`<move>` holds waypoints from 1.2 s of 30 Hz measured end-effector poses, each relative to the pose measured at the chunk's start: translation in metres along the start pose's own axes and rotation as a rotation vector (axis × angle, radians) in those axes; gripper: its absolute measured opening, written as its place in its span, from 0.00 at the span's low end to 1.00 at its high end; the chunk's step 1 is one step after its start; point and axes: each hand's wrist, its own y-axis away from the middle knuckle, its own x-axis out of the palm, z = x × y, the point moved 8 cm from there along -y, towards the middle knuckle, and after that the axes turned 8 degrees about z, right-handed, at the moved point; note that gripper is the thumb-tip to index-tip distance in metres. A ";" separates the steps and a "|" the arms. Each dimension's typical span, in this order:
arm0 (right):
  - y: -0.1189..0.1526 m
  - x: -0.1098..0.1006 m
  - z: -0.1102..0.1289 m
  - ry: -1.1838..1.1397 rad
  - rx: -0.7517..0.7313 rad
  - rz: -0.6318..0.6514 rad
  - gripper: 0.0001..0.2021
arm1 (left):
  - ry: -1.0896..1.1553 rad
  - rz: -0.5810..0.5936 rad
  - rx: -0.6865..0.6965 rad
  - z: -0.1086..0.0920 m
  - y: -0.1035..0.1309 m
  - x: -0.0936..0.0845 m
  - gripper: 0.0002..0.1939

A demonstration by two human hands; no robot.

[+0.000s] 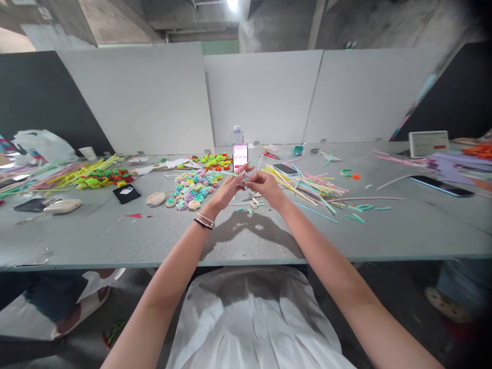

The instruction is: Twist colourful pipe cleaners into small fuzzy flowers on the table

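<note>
Both my hands meet above the middle of the grey table [246, 243]. My left hand [229, 188] pinches a pale green fuzzy stem [229, 174], whose end sticks out to the left. My right hand [266, 186] has thumb and forefinger pressed together at the same stem, by the left fingertips. Just below the hands lie scissors [254, 202] and small green scraps. Left of them is a heap of pastel fuzzy pieces [195, 187]; on the right, a pile of pastel stems [307, 185].
A phone [240, 155] stands upright before a bottle [237, 134]. Other phones lie flat [285, 169], [441, 185]. Red and green pieces [103, 178] and a black case [126, 193] are at left. A person's leg [57, 297] shows below left.
</note>
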 end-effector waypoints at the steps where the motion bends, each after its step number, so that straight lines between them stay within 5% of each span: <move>1: 0.000 0.001 0.000 0.003 -0.002 0.004 0.16 | 0.005 -0.010 0.000 0.002 -0.001 -0.001 0.25; 7: 0.000 0.000 0.004 -0.049 -0.051 -0.034 0.13 | 0.016 -0.014 0.021 0.001 -0.003 -0.002 0.26; 14: -0.002 -0.009 -0.001 -0.049 0.014 -0.108 0.13 | -0.262 -0.107 0.065 -0.002 -0.007 -0.008 0.24; 21: 0.004 -0.009 0.015 0.284 -0.102 -0.180 0.08 | -0.166 -0.199 0.011 0.008 -0.008 -0.014 0.25; 30: -0.005 -0.018 -0.016 0.260 0.040 -0.157 0.16 | -0.088 -0.266 -0.012 0.012 -0.008 -0.022 0.23; 36: 0.001 -0.011 -0.002 0.488 0.005 -0.100 0.23 | -0.131 -0.241 -0.012 0.016 -0.009 -0.020 0.27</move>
